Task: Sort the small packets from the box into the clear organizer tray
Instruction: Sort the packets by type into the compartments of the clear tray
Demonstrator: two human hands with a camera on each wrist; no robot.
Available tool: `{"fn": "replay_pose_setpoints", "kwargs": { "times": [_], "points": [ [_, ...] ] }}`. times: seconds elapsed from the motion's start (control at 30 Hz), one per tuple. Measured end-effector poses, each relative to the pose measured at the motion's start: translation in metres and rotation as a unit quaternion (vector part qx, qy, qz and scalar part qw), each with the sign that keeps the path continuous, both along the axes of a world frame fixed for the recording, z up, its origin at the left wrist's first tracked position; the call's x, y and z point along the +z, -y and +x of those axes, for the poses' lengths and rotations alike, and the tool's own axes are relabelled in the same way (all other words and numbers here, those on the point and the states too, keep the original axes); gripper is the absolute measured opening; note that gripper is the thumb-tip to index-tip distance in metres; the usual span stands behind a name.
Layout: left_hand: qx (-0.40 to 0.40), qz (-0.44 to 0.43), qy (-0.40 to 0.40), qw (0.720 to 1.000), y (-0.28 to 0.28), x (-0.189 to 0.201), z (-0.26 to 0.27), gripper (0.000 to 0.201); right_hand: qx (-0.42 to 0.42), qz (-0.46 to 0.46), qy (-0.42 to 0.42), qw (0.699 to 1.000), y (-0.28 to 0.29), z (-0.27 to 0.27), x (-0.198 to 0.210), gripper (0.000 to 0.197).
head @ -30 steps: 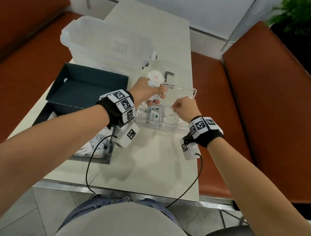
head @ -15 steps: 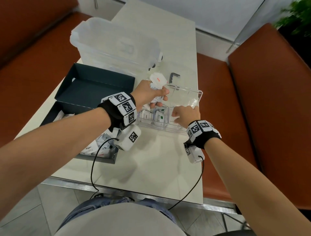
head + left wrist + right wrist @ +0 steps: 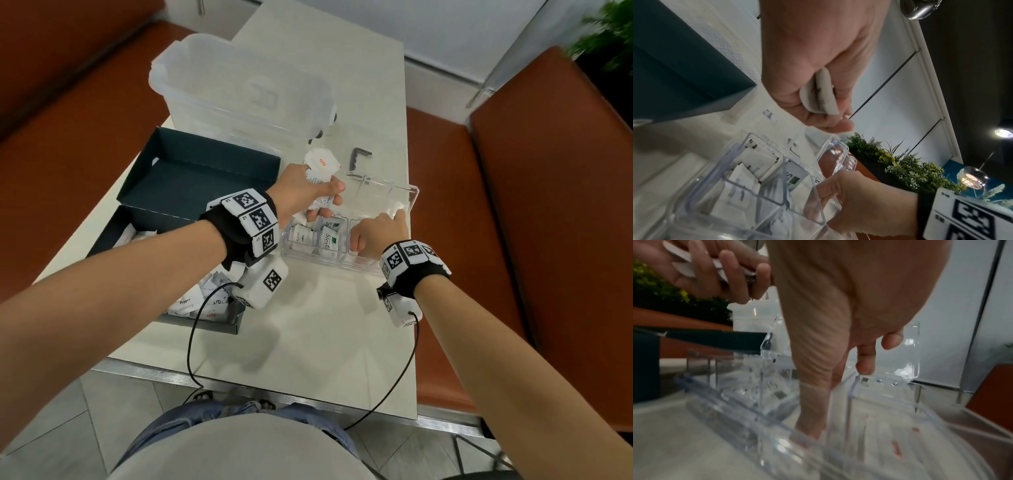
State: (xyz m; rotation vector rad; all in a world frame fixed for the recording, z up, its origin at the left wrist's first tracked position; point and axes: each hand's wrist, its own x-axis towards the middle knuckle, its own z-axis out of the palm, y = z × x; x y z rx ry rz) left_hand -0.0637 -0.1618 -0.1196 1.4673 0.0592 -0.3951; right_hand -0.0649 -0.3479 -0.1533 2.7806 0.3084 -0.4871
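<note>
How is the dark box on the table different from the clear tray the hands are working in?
The dark box is opaque, with its lid folded back; the clear organizer tray is see-through. The box holds a loose heap of packets; the tray has dividers, with packets standing in separate compartments. The right hand reaches into the tray, while neither hand is in the box. Both sit on the table and hold small white packets.

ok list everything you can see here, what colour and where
clear organizer tray: one, clear, table's right side
packets in tray: several, white, left compartments
dark box: one, teal, table's left, white packets inside
box lid: one, teal, behind the box
storage bin: one, translucent, far end
hex key: one, black, behind tray
benches: brown, both sides
left hand: holds packet bundle over tray
right hand: in tray's right compartment
</note>
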Motion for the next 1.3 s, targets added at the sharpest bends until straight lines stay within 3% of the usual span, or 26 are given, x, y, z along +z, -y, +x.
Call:
{"fn": "replay_pose_setpoints", "kwargs": {
  "times": [0.07, 0.13, 0.23, 0.33, 0.4, 0.47, 0.6, 0.7, 0.83, 1.07, 1.3],
  "points": [
    [-0.001, -0.009, -0.017, 1.0, -0.001, 0.001, 0.0, 0.021, -0.02, 0.036, -0.011, 0.999, 0.001, 0.001, 0.009, 0.011],
    [-0.011, -0.018, -0.05, 0.999, -0.002, 0.003, 0.001, 0.028, -0.066, 0.154, 0.009, 0.986, 0.002, 0.003, 0.022, 0.012],
    [-0.033, -0.062, -0.112, 0.991, -0.003, 0.006, 0.003, 0.037, -0.119, 0.403, 0.105, 0.901, -0.002, 0.001, 0.043, 0.013],
    [-0.068, -0.073, -0.118, 0.988, -0.002, 0.008, 0.003, 0.04, -0.121, 0.508, 0.181, 0.833, -0.014, 0.0, 0.058, 0.015],
    [-0.097, -0.062, -0.105, 0.988, -0.002, 0.009, 0.001, 0.036, -0.135, 0.552, 0.161, 0.807, -0.023, 0.002, 0.064, 0.02],
    [-0.129, -0.04, -0.082, 0.987, -0.002, 0.01, -0.002, 0.031, -0.139, 0.582, 0.118, 0.792, -0.029, 0.002, 0.067, 0.022],
    [-0.152, -0.013, -0.035, 0.988, -0.004, 0.008, -0.006, 0.028, -0.164, 0.607, 0.094, 0.772, -0.032, -0.001, 0.071, 0.002],
    [-0.109, -0.009, -0.02, 0.994, -0.005, 0.006, -0.006, 0.027, -0.22, 0.658, 0.071, 0.717, -0.026, -0.005, 0.073, 0.008],
    [-0.092, -0.016, -0.006, 0.996, -0.007, 0.008, -0.006, 0.021, -0.238, 0.67, 0.071, 0.699, -0.02, -0.01, 0.076, 0.02],
    [-0.131, -0.024, 0.002, 0.991, -0.008, 0.013, -0.008, 0.028, -0.256, 0.715, 0.092, 0.644, -0.016, -0.013, 0.083, 0.015],
    [-0.096, -0.054, 0.024, 0.994, -0.003, 0.013, -0.009, 0.032, -0.255, 0.713, 0.104, 0.644, -0.012, -0.017, 0.086, 0.018]
  ]
}}
